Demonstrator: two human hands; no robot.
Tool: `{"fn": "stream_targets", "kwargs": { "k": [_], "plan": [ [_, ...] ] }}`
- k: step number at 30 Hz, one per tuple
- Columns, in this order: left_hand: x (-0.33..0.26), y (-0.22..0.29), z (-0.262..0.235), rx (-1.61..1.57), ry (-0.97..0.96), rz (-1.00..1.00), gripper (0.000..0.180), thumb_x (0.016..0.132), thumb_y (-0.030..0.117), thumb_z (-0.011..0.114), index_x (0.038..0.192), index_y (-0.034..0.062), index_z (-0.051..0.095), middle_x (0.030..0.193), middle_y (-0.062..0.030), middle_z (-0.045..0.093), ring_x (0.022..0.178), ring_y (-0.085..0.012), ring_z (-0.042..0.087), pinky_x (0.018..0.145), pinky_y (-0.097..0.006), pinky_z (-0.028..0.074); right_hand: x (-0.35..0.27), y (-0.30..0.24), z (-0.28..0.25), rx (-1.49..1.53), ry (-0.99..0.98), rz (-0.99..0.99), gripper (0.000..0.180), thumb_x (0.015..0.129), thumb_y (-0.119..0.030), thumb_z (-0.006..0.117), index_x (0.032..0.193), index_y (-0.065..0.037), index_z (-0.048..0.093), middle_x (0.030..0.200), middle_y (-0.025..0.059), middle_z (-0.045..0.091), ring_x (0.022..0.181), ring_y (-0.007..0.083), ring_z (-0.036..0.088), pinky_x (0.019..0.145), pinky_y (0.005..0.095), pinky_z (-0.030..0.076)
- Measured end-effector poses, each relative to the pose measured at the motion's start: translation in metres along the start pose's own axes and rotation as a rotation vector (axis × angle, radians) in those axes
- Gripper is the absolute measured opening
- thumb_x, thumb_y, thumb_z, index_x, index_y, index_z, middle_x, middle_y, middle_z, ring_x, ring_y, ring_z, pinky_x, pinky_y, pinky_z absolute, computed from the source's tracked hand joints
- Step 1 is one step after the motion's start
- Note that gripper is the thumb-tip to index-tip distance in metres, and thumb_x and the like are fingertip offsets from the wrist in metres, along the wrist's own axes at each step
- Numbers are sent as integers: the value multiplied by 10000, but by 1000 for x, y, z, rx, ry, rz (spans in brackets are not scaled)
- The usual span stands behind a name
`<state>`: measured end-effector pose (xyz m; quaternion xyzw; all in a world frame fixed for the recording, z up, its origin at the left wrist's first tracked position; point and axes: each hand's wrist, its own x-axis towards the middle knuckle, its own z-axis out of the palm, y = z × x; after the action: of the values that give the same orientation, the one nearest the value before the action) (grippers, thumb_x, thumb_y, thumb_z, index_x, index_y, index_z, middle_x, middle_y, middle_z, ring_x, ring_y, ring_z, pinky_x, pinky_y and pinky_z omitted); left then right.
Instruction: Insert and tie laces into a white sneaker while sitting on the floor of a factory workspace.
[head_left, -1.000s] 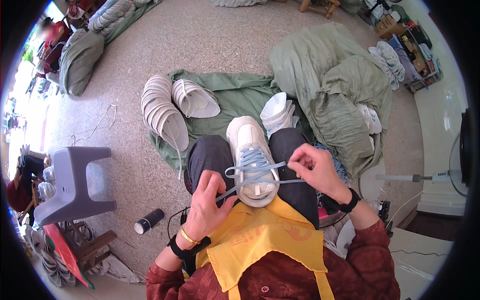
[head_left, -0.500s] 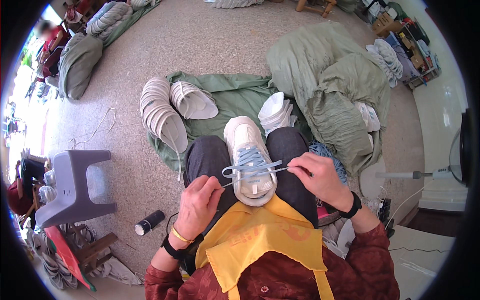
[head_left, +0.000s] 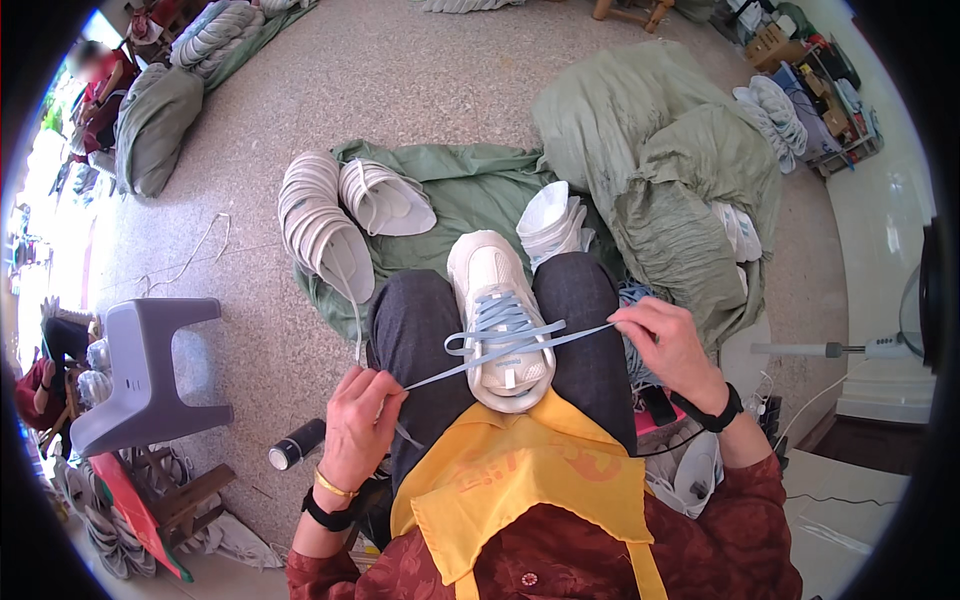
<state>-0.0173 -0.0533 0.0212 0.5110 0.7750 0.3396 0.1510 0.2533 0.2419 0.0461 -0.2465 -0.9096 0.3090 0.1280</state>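
Note:
A white sneaker (head_left: 497,300) rests toe-away between my knees, on dark trousers above a yellow apron (head_left: 510,485). A light blue shoelace (head_left: 500,345) is threaded through its eyelets, and both ends are stretched taut sideways. My left hand (head_left: 362,420) pinches the left end near my left thigh. My right hand (head_left: 668,345) pinches the right end beside my right knee. Both hands are drawn well apart from the shoe.
Stacks of white insoles (head_left: 318,225) and shoe parts (head_left: 553,222) lie on a green cloth (head_left: 470,185) ahead. Stuffed green sacks (head_left: 680,170) sit at right, a grey plastic stool (head_left: 150,365) and a black can (head_left: 297,443) at left. Another person (head_left: 95,85) sits far left.
My hands were close together at the shoe's tongue. They have pulled outward to either side, drawing the blue lace tight across the shoe.

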Motion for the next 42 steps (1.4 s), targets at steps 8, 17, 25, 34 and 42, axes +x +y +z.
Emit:
{"fn": "stream_targets", "kwargs": {
  "k": [8,17,25,34,42],
  "plan": [
    [-25,-24,-21,2,-19,-133,124,826,-60,696,853,0,591,777,-133,615,767,-332,595,686,-422,478,-12,29,-26,38,-66,155,115,938,-6,674,1029,4,744,812,126,690,679,240,677,626,336,522],
    [-29,-32,-45,50,-63,-205,127,830,-52,697,857,0,584,777,-127,620,762,-327,593,695,-421,476,-17,43,-32,129,-188,355,167,986,-17,586,1039,44,733,766,98,708,623,134,663,591,273,531],
    [-13,-18,-69,-23,-186,-309,136,848,-4,719,838,5,584,774,-100,639,740,-235,633,688,-372,478,-5,44,-41,457,-479,556,200,1058,-109,538,981,36,653,838,115,744,663,132,698,601,258,563],
    [78,31,-54,-1122,-97,-253,59,1020,56,638,967,56,612,1155,-118,735,1036,-144,664,931,-289,521,76,-38,-24,1042,-383,331,222,1088,-163,528,1056,26,641,1197,210,724,1012,232,737,901,351,603],
    [34,16,26,-1056,-164,-357,81,1001,-2,657,960,45,605,1050,-10,646,941,-55,566,849,-229,470,34,-21,21,875,-313,326,176,1010,-49,657,1136,31,750,1023,31,735,927,81,668,843,249,551]
  ]
}}
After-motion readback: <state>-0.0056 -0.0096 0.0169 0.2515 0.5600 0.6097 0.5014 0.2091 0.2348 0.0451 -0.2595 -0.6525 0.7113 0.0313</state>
